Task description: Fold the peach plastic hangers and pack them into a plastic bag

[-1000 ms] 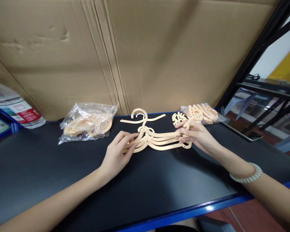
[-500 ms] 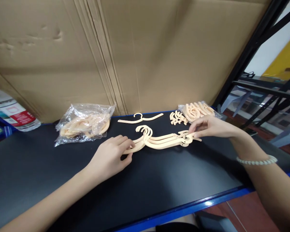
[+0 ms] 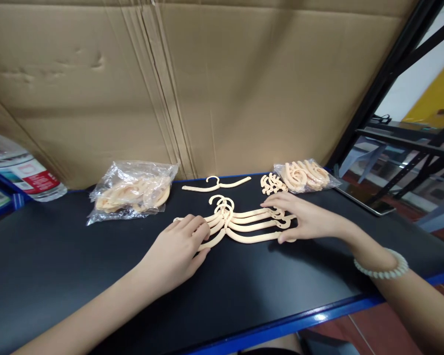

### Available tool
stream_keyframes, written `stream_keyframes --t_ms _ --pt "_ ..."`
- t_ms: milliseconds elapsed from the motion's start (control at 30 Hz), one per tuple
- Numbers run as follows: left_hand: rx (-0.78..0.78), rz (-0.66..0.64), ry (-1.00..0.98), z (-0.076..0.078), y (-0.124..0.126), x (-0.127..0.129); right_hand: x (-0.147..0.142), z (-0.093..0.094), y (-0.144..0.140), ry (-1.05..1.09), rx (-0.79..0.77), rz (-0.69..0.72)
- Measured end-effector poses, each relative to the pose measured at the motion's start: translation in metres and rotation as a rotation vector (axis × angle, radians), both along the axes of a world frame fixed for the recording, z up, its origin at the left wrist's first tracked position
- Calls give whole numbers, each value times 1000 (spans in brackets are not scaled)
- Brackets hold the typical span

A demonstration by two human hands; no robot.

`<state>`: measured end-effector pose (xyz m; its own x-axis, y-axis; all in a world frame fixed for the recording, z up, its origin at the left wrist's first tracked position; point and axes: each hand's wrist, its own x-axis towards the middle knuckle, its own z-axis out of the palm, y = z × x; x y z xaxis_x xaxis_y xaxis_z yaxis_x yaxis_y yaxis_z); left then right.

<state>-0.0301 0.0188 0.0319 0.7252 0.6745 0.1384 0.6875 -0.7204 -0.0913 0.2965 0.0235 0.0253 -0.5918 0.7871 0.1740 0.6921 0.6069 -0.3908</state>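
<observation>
Several beige plastic clothes hangers (image 3: 252, 239) lie fanned out one behind another on the black table, their hooks overlapping in the middle. My left hand (image 3: 183, 244) is closed round their left arms, thumb at the front and fingers over the top, hiding most of those ends. At the right ends, my right hand (image 3: 303, 217) is open, thumb and fingers spread apart around the hangers. The thumb is by the front hanger's tip. Small hook-shaped pieces (image 3: 281, 217) sit at the hangers' right ends, partly covered by this hand.
A single hanger (image 3: 216, 186) lies farther back, beside a pile of small beige hooks (image 3: 273, 183). Clear plastic bags of beige parts stand left (image 3: 133, 192) and right (image 3: 307, 175). A phone-like slab (image 3: 366, 198) and a water bottle (image 3: 25, 170) flank them; cardboard (image 3: 244, 88) rises behind.
The hangers have spread from a tight stack into a fan, the front one nearer me. My right hand has gone from a pinch at their right end to spread fingers.
</observation>
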Motion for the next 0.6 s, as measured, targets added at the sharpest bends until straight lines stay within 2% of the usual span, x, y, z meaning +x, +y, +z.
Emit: stream_keyframes --t_ms 167,333,467,600 --pt "4 97 -17 -17 4 -7 -25 -15 -5 -63 24 47" --pt "-90 180 -35 -36 14 -10 -25 -23 1 9 23 47" --pt "-136 182 -70 -41 19 -8 -22 -29 7 86 30 33" --pt "-111 189 -128 -41 20 -5 -22 -31 9 84 48 16"
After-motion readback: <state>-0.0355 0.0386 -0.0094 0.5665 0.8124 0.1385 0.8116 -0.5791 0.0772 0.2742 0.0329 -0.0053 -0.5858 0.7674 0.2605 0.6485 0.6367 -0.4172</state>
